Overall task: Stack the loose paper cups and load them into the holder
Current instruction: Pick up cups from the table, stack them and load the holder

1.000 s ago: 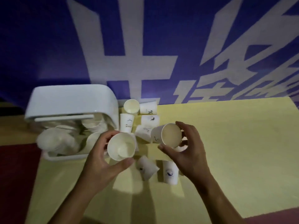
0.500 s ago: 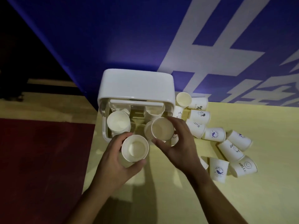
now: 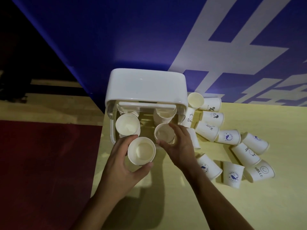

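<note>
The white cup holder (image 3: 146, 87) stands at the table's back left with its lid raised, and cup stacks (image 3: 127, 125) show inside. My left hand (image 3: 119, 163) grips an upright white paper cup (image 3: 141, 151) just in front of the holder. My right hand (image 3: 178, 143) holds a second cup (image 3: 163, 132) by its rim, set down into the holder's front right slot. Several loose printed cups (image 3: 229, 137) lie on their sides to the right of the holder.
The yellow table (image 3: 216, 205) has its left edge close beside my left hand, with dark red floor (image 3: 41, 163) beyond it. A blue wall with large white characters (image 3: 232, 52) rises right behind the holder and the cups.
My right hand carried its cup left from above the loose cups and lowered it into the holder's front right slot. My left hand keeps its cup. The view swung left and down.
</note>
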A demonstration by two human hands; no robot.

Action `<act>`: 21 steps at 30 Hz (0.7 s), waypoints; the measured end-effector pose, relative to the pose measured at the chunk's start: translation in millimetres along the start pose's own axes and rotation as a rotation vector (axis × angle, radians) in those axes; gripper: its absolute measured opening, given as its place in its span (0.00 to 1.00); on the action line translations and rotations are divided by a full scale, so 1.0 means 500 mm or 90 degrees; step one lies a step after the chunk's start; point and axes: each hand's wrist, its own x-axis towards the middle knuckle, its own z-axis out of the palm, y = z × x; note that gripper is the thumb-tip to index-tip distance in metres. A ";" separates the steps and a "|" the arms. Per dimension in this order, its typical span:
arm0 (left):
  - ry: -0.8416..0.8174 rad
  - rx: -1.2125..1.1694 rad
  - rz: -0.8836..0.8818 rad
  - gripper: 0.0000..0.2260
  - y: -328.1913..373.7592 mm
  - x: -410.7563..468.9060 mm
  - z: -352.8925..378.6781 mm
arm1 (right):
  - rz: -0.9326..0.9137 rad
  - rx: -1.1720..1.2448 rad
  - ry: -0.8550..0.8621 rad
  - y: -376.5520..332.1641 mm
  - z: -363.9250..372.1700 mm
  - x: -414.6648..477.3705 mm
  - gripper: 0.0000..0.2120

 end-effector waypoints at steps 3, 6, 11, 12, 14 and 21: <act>0.004 0.011 0.010 0.35 0.012 0.011 0.014 | 0.008 0.028 0.014 -0.008 -0.019 -0.012 0.30; -0.003 0.009 -0.002 0.36 0.030 0.032 0.036 | 0.030 0.163 0.012 -0.038 -0.066 -0.035 0.21; -0.033 -0.014 0.012 0.35 0.057 0.079 0.083 | 0.004 0.277 -0.070 -0.081 -0.125 -0.050 0.19; -0.037 -0.019 0.023 0.35 0.059 0.088 0.092 | -0.007 0.275 -0.067 -0.081 -0.131 -0.046 0.18; -0.041 -0.022 0.033 0.33 0.062 0.101 0.106 | -0.029 0.250 -0.060 -0.072 -0.135 -0.037 0.18; -0.037 0.005 0.017 0.33 0.022 0.123 0.145 | -0.009 0.174 -0.087 -0.012 -0.108 -0.014 0.20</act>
